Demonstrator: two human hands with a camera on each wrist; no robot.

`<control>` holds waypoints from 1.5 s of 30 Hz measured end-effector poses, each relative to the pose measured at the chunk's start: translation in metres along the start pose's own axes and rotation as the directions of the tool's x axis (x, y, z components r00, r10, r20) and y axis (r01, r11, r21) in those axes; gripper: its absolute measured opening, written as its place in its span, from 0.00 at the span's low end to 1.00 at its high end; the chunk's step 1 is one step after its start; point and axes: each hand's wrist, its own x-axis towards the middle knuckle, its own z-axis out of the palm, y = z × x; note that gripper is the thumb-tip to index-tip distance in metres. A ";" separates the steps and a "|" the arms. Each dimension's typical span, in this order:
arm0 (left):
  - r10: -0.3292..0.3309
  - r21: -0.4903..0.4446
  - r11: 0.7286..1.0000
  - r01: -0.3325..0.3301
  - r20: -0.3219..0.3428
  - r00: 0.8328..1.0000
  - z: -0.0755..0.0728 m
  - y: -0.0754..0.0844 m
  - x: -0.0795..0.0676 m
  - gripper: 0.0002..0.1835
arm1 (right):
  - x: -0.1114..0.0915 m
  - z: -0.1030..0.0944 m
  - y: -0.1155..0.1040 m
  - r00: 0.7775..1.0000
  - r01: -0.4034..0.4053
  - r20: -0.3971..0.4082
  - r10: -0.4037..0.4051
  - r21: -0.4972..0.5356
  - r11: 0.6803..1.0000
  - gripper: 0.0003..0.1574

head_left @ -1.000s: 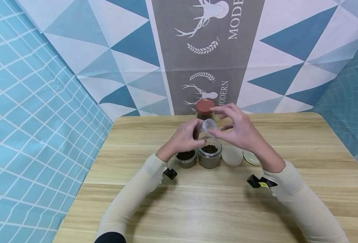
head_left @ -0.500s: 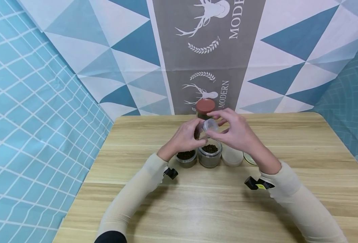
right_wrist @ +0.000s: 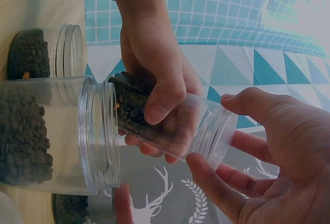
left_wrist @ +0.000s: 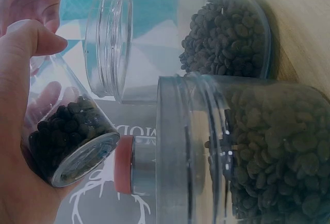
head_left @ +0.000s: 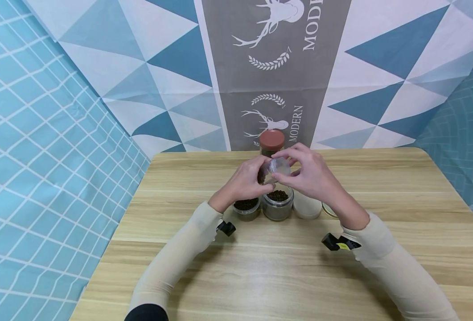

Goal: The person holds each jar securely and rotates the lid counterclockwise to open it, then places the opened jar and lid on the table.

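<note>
My left hand [head_left: 242,180] grips a small clear jar [right_wrist: 188,113] with dark beans in its lower part. It is held tilted above the open jars, its translucent lid [right_wrist: 224,136] towards my right hand [head_left: 310,174]. My right thumb and fingers pinch the lid's rim from both sides. Below stand two open clear jars partly filled with dark beans: a middle jar [head_left: 277,207] under the hands and a left jar [head_left: 247,210] by the left wrist. In the left wrist view the held jar's round base [left_wrist: 85,159] faces the camera.
A jar with a red lid [head_left: 271,140] stands behind the hands at the table's back edge. Right of the middle jar lie a whitish round lid [head_left: 307,206] and a gold-rimmed lid [head_left: 330,210], partly hidden by the right wrist. The wooden table [head_left: 280,267] meets a patterned backdrop.
My right hand has moved left and its fingers have closed in on the held jar's lid. The left hand holds the jar in nearly the same place.
</note>
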 end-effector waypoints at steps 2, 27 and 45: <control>-0.001 0.000 1.000 0.001 0.000 1.000 0.000 0.000 0.000 0.31 | 0.000 0.000 0.000 1.000 0.001 0.001 -0.001 0.001 1.000 0.23; -0.008 0.013 1.000 0.008 0.002 1.000 0.000 -0.002 0.000 0.29 | -0.002 0.004 0.011 0.929 0.370 0.010 -0.371 -0.114 0.922 0.21; -0.006 0.011 1.000 0.006 0.003 1.000 0.001 -0.003 -0.002 0.31 | -0.007 0.000 0.012 0.954 0.299 0.033 -0.297 -0.078 0.951 0.32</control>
